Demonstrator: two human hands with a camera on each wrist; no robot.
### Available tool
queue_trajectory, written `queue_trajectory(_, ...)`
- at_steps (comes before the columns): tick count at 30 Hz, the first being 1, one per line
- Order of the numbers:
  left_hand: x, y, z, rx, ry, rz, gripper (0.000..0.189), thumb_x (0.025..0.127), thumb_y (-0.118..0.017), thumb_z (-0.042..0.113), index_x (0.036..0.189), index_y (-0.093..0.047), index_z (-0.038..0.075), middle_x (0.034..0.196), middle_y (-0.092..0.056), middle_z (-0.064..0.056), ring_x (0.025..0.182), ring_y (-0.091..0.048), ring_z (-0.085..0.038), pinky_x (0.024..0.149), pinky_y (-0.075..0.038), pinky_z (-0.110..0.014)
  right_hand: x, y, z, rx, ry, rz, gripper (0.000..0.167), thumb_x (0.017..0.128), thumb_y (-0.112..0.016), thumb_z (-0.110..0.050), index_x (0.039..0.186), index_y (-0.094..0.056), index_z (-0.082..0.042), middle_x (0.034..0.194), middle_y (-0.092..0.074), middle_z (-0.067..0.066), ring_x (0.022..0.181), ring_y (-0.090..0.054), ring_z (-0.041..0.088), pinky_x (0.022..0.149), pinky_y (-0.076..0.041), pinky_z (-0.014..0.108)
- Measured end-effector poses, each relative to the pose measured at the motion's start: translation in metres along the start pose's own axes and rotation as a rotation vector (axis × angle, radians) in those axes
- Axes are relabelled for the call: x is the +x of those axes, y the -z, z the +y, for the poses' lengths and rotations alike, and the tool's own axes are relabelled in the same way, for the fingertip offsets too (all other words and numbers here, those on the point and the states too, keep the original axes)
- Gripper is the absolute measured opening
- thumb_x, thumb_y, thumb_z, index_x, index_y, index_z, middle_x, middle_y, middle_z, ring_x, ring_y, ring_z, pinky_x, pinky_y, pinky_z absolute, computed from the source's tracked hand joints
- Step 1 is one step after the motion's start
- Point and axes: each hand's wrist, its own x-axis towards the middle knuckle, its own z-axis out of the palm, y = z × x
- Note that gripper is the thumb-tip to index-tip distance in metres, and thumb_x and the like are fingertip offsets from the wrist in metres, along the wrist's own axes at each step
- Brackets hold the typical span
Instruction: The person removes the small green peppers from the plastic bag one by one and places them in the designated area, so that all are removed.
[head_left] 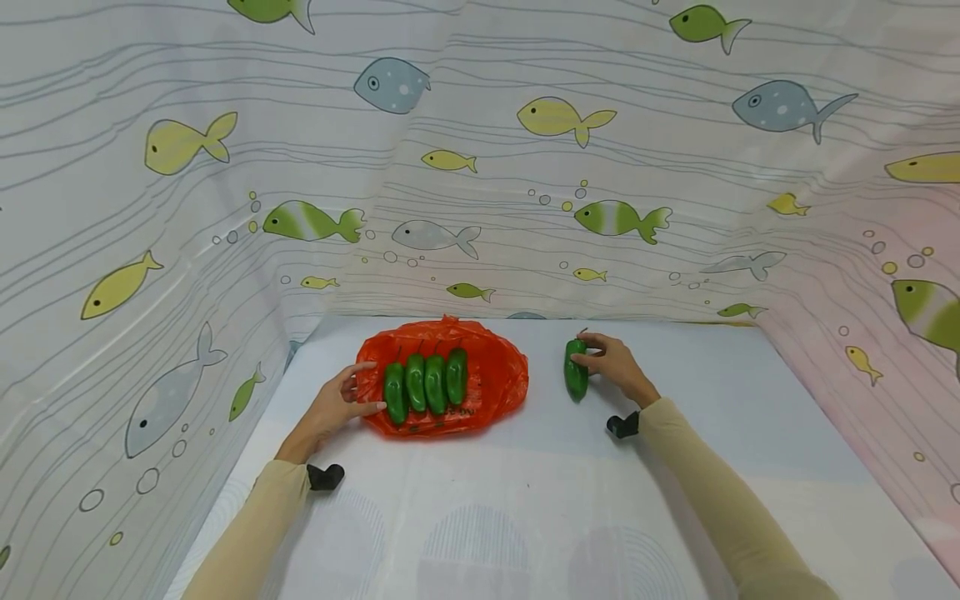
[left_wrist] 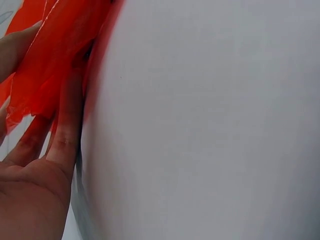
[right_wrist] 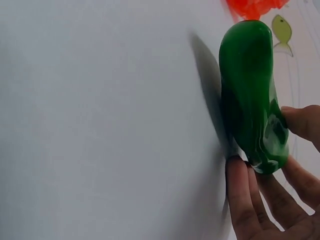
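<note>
Pale surface (head_left: 480,483), right hand (head_left: 613,362) pinching a green pepper (head_left: 574,379), left hand (head_left: 330,410) spread, touching a red bag (head_left: 491,375), four peppers (head_left: 434,385) beside that hand

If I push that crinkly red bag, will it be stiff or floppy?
The red bag would probably be floppy, since it looks thin and wrinkled. It's likely light itself, but the green peppers lying on it may hold it down. Their rounded sides might let them roll.
</note>
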Motion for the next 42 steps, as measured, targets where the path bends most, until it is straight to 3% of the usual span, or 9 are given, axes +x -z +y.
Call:
queue_trajectory(9, 0.000, -0.002, 0.001, -0.002, 0.012, 0.007, 0.083, 0.085, -0.087, 0.020, 0.154, -0.042, 0.017, 0.151, -0.045, -0.023, 0.128, -0.051, -0.041, 0.098, -0.050, -0.042, -0.002, 0.001, 0.001, -0.054, 0.016, 0.031, 0.065, 0.095, -0.076, -0.037, 0.150, -0.052, -0.009, 0.149, -0.053, 0.016, 0.118, -0.063, 0.033, 0.088, -0.054, 0.040)
queue_trajectory(15, -0.001, 0.000, 0.002, -0.005, -0.018, 0.006, 0.082, 0.085, -0.087, 0.018, 0.154, -0.042, 0.015, 0.150, -0.046, -0.024, 0.126, -0.052, -0.041, 0.095, -0.051, -0.037, -0.006, 0.004, -0.004, -0.077, 0.028, 0.094, 0.056, 0.097, -0.074, -0.034, 0.145, -0.056, -0.010, 0.143, -0.058, 0.014, 0.108, -0.064, 0.031, 0.083, -0.054, 0.040)
queue_trajectory(21, -0.002, 0.000, 0.002, -0.014, -0.013, 0.005, 0.083, 0.085, -0.087, 0.017, 0.154, -0.042, 0.015, 0.150, -0.047, -0.023, 0.125, -0.052, -0.040, 0.093, -0.051, -0.033, -0.007, 0.006, -0.011, -0.088, 0.069, 0.127, 0.055, 0.098, -0.073, -0.035, 0.144, -0.057, -0.010, 0.140, -0.060, 0.013, 0.111, -0.063, 0.031, 0.086, -0.053, 0.041)
queue_trajectory(29, -0.001, 0.001, 0.002, 0.002, -0.017, 0.002, 0.083, 0.085, -0.087, 0.019, 0.154, -0.042, 0.016, 0.149, -0.046, -0.024, 0.125, -0.051, -0.041, 0.092, -0.050, -0.033, -0.010, 0.003, -0.029, -0.094, 0.140, 0.118, 0.053, 0.096, -0.074, -0.036, 0.141, -0.060, -0.012, 0.135, -0.063, 0.010, 0.117, -0.059, 0.032, 0.094, -0.050, 0.052)
queue_trajectory(42, 0.000, 0.001, 0.000, -0.023, -0.008, 0.002, 0.082, 0.084, -0.088, 0.018, 0.153, -0.044, 0.017, 0.149, -0.047, -0.023, 0.123, -0.051, -0.039, 0.089, -0.051, -0.030, -0.012, -0.014, -0.056, -0.075, 0.179, 0.070, 0.057, 0.094, -0.077, -0.038, 0.142, -0.059, -0.014, 0.134, -0.064, 0.010, 0.112, -0.062, 0.028, 0.089, -0.053, 0.042)
